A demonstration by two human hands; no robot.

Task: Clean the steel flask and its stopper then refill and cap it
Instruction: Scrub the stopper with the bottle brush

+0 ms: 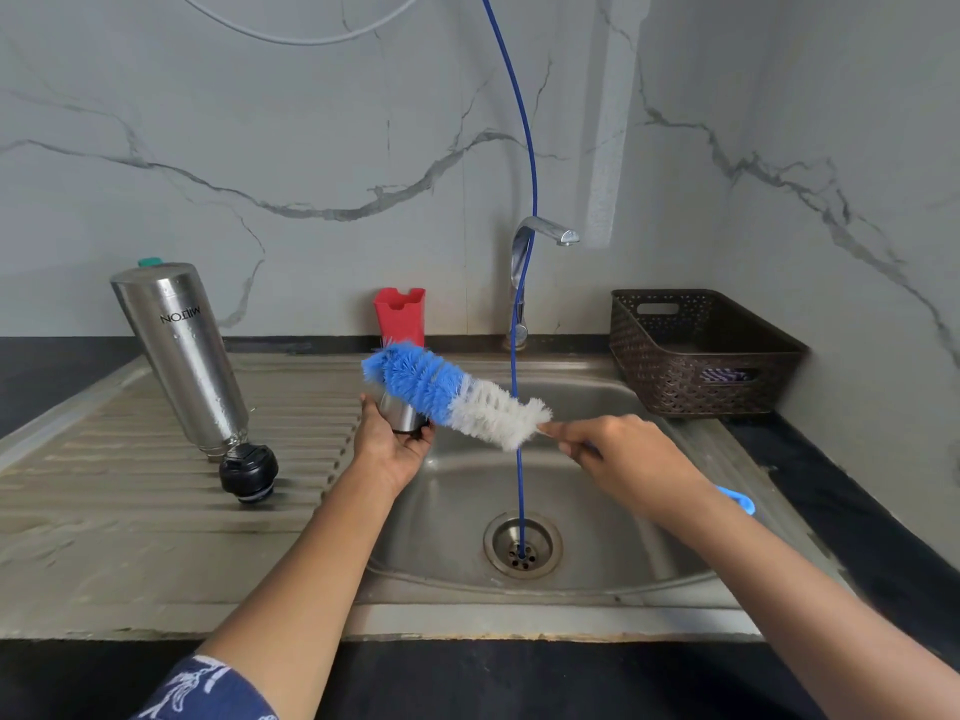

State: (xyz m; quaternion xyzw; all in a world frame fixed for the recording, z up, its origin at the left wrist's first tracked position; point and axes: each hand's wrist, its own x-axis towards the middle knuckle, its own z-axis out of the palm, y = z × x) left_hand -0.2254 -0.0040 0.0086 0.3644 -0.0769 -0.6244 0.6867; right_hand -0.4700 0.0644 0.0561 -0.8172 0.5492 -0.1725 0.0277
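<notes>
Obs: left hand (393, 449) grips small steel cup-shaped cap (401, 419); right hand (623, 459) pinches blue-and-white bristle bottle brush (457, 398) (by its handle). Advise: twist bristles inside cap, over steel sink (597, 517).

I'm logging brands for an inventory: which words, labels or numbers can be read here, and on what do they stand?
"MILTON": black print on the side of the flask; it shows upside down, since the flask stands mouth down.
Sleeve: a white pattern, with no letters that can be read.
No other text, number or sign can be read.
</notes>
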